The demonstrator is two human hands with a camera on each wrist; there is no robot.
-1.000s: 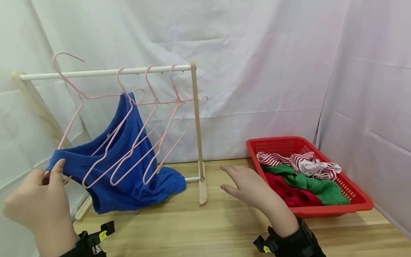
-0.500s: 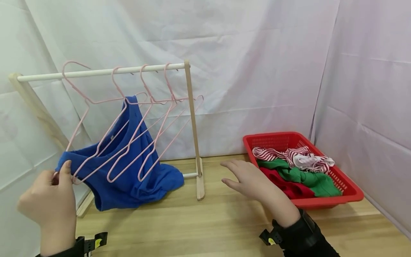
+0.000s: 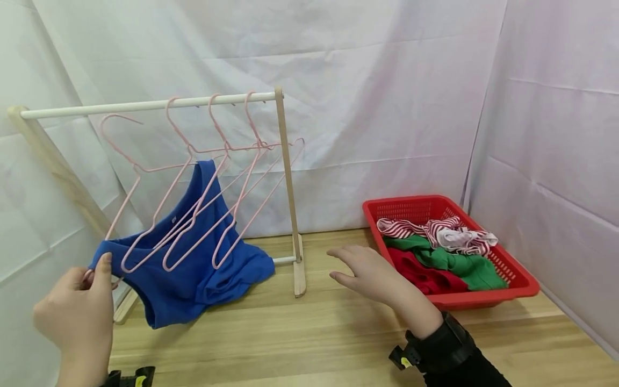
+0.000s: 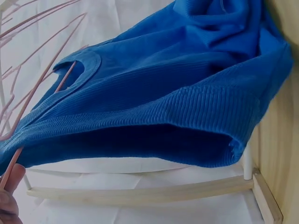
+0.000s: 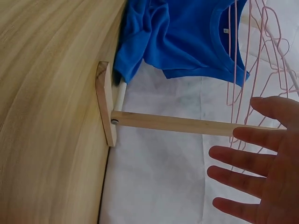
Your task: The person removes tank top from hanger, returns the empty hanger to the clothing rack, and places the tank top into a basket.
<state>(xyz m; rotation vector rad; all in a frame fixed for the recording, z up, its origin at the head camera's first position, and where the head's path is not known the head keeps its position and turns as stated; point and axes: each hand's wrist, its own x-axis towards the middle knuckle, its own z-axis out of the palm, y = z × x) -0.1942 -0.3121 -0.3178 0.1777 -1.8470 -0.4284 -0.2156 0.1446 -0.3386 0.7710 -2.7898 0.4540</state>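
At the left of the head view, my left hand (image 3: 77, 309) pinches the lower corner of a pink clothes hanger (image 3: 122, 208) together with the shoulder of a blue tank top (image 3: 174, 293). The hanger runs inside the top, whose other shoulder sits on its far arm. Its hook lies just below the white bar (image 3: 72, 110) in this view. The top's lower part trails down to the table, and its ribbed opening gapes in the left wrist view. My right hand (image 3: 369, 275) hovers over the table between rack and basket, fingers spread, holding nothing.
Several pink hangers (image 3: 232, 215) hang on the rack (image 3: 288, 177), overlapping the blue top in the head view. A red basket (image 3: 519, 274) at the right holds a green garment (image 3: 454, 263), a red garment (image 3: 425, 275) and a red-and-white striped one (image 3: 403, 228). White cloth surrounds the table.
The held hanger has come down, its hook dropping from above the bar to just below it, and the blue top has lowered with it. My right hand stays nearly where it was.
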